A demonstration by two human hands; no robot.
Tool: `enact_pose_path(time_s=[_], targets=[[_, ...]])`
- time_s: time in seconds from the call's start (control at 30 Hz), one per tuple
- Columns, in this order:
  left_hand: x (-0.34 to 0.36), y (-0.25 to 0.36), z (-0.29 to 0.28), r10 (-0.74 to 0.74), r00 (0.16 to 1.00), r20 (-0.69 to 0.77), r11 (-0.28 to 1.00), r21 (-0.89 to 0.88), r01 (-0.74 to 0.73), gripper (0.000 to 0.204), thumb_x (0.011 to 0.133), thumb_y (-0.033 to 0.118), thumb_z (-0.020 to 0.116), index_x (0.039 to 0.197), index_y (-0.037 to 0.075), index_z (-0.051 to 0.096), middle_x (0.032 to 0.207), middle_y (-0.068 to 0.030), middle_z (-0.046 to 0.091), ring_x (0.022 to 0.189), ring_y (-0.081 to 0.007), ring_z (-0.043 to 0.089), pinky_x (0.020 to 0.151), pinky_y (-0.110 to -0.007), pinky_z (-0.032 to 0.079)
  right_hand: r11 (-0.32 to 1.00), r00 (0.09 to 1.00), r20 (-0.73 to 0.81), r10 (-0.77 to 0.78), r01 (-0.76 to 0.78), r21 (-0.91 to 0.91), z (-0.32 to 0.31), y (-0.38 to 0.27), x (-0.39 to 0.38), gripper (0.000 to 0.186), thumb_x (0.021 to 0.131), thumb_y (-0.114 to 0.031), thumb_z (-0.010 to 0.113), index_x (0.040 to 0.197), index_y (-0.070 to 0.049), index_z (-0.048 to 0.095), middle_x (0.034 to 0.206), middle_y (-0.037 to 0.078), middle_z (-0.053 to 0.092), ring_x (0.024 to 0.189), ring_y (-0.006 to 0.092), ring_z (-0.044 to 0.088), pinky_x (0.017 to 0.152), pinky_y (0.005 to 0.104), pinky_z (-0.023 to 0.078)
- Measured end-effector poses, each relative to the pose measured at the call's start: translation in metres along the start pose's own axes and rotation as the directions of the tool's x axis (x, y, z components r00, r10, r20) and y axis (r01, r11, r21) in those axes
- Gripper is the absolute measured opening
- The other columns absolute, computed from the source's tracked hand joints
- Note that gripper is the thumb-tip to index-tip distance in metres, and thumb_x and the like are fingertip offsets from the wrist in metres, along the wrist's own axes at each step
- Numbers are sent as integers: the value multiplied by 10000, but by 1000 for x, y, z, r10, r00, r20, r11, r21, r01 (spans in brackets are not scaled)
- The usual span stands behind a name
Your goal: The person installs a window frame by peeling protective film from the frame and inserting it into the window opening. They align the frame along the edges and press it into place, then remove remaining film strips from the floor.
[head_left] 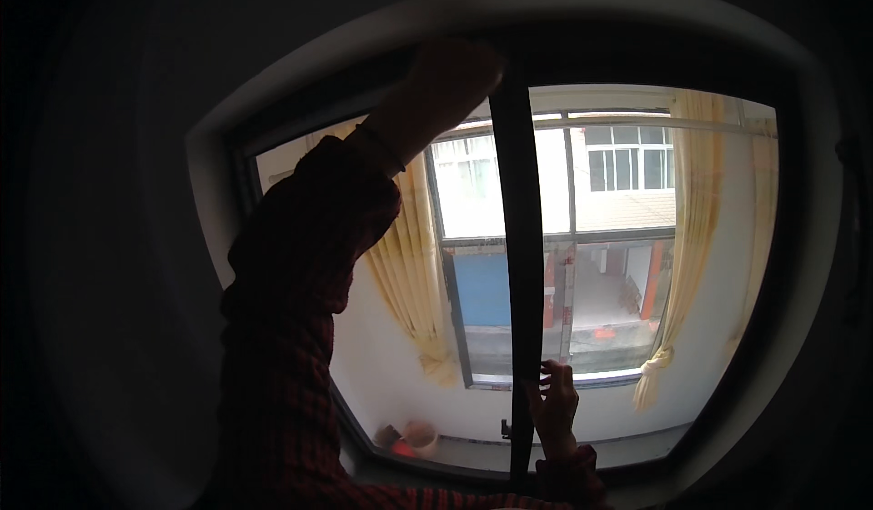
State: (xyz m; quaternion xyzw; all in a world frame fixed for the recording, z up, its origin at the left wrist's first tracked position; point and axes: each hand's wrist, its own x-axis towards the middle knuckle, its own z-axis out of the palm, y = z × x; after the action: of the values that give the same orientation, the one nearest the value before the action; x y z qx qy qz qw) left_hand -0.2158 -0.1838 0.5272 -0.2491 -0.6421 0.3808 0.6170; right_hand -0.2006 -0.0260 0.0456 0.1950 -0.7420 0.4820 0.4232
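Observation:
My left arm, in a dark red ribbed sleeve with a thin dark band at the wrist, stretches up across the window. At its end my left hand (457,69) is closed like a fist against the top of the dark upright window bar (520,210). Anything inside that fist is lost in shadow. Lower down, my right hand (555,407) is raised beside the same bar, on its right side. Its fingers are bent and apart, with the tips close to or touching the bar's edge. A small dark window latch (506,429) sticks out left of the bar.
Through the glass panes show yellow curtains (696,201), a second window (627,160) and a blue panel (482,289). A round pot-like container (423,437) stands low at the left behind the pane. A pale window surround (827,146) rings the dark frame.

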Motion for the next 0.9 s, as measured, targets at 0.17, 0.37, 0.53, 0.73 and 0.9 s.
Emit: enact_pose_path(time_s=[0.17,0.37,0.53,0.73,0.9], targets=[[-17,3,16,-325,939,-117,896,-355,266,134,916,133,704,798,95,651,645,-40,602,565,-137,601,523,-255,499,999,999,18,48,-49,11,-2,2,-4,357,847,-110,781,1128,-38,571,994,119,605,748,215,688,586,302,595],[-29,10,30,-536,827,-170,692,-649,315,229,971,305,672,894,91,641,711,-49,611,609,-150,591,568,-294,505,988,988,50,146,-148,36,-6,-1,-7,303,865,-192,769,1046,-50,572,983,116,605,759,264,685,615,385,551],[-34,-2,13,-372,928,-23,766,-572,293,240,956,326,686,945,90,644,731,-56,617,627,-155,606,572,-297,513,992,997,42,59,-54,-110,-8,-12,-4,433,771,-291,846,981,-53,551,927,116,578,767,309,656,602,415,544],[-19,-6,4,-229,961,-157,954,-232,190,159,931,241,715,933,94,654,724,-56,654,604,-159,641,513,-283,516,965,995,64,82,-64,-253,-9,-25,2,567,668,-344,904,960,-49,518,891,123,551,789,330,637,590,445,540],[-15,-6,-6,-257,965,-55,951,-194,242,141,937,228,706,897,100,661,712,-60,663,635,-169,665,556,-305,544,962,994,83,75,-50,-269,-11,-27,3,556,671,-321,903,980,-57,524,930,136,554,802,333,640,591,445,547]])
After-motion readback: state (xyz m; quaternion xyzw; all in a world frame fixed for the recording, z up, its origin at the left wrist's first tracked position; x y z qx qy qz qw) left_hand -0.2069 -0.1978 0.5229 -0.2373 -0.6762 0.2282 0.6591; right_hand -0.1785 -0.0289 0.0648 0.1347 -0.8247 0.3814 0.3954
